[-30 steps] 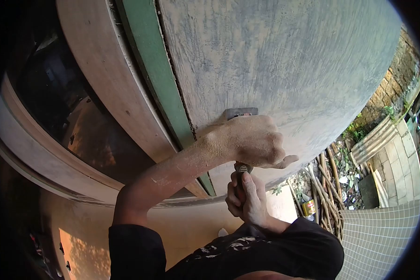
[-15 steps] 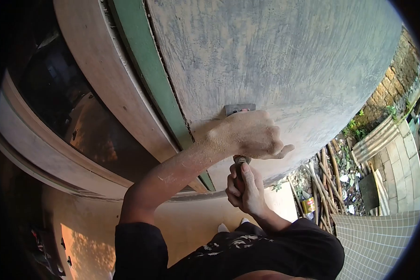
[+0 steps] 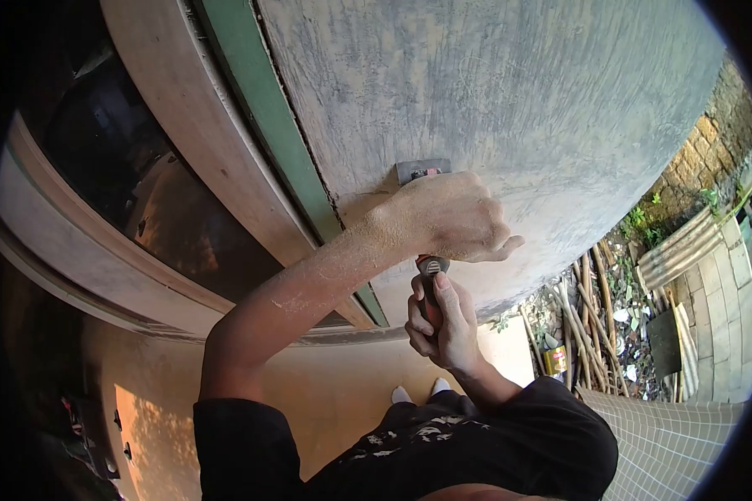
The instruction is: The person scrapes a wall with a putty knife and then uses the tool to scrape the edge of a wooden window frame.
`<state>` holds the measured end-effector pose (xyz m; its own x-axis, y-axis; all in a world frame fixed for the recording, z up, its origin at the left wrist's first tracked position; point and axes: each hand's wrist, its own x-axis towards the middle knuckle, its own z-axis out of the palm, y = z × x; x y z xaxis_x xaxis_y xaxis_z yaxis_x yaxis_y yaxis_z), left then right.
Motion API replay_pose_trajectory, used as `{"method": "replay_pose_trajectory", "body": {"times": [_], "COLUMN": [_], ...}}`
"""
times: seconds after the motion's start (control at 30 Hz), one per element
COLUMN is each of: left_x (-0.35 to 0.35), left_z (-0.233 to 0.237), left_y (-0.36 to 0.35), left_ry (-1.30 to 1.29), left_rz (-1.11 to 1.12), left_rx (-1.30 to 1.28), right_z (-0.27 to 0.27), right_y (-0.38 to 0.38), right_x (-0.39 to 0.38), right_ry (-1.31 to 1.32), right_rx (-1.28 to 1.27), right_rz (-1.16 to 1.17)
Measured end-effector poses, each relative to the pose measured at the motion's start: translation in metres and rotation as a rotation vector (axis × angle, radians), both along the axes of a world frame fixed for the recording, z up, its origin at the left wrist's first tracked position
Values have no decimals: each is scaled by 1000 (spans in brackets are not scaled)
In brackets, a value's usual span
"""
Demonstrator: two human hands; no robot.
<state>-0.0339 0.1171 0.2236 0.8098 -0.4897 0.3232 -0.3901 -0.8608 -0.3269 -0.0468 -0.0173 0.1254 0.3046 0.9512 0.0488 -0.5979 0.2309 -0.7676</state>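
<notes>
A scraper (image 3: 424,170) with a wide dark blade rests against the grey, streaked wall (image 3: 493,92). My left hand (image 3: 455,219) lies across its upper part, dusty, with curled fingers wrapped over the tool and one digit sticking out to the right. Below it, my right hand (image 3: 447,321) is closed around the dark and red handle, with the thumb along its top. The middle of the tool is hidden behind my left hand. Pale dust coats my left forearm.
A green frame strip (image 3: 263,108) and a wooden window frame (image 3: 175,100) border the wall at the left. Sticks (image 3: 589,326), rubble and a yellow-labelled container (image 3: 555,361) lie at the lower right. My feet stand on the tan floor (image 3: 326,376).
Both hands and the scraper have moved up a little along the wall. Both hands keep their hold. The view has shifted slightly, and more of the feet shows.
</notes>
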Motion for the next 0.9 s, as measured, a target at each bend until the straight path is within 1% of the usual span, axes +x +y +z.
{"method": "replay_pose_trajectory", "body": {"times": [0.1, 0.17, 0.23, 0.33, 0.4, 0.5, 0.63, 0.7, 0.83, 0.9], "left_x": [-1, 0, 1, 4, 5, 6, 4, 3, 2, 0], "left_z": [-1, 0, 0, -3, 1, 3, 2, 2, 5, 6], "left_y": [0, -1, -1, -1, -5, -5, -2, -1, 0, 1], "left_ry": [-25, 6, 39, 40, 42, 127, 100, 104, 152, 108], "left_rz": [22, 24, 27, 5, 17, 25, -15, -59, -41, -117], "left_rx": [61, 41, 20, 76, 184, 142, 109, 29, 102, 69], "right_z": [-3, -3, 0, 3, 5, 8, 11, 15, 16, 16], "right_y": [1, 2, -1, -7, -8, -12, -11, -11, -9, -9], "right_x": [1, 1, 2, 4, 5, 6, 4, 1, -2, -3], "right_ry": [-29, -45, -2, 59, 70, 93, 118, 123, 107, 89], "right_rx": [1, 0, -8, -27, -39, -46, -28, -31, -35, -34], "right_rz": [-21, -29, -2, 27, 35, 59, 83, 85, 64, 40]}}
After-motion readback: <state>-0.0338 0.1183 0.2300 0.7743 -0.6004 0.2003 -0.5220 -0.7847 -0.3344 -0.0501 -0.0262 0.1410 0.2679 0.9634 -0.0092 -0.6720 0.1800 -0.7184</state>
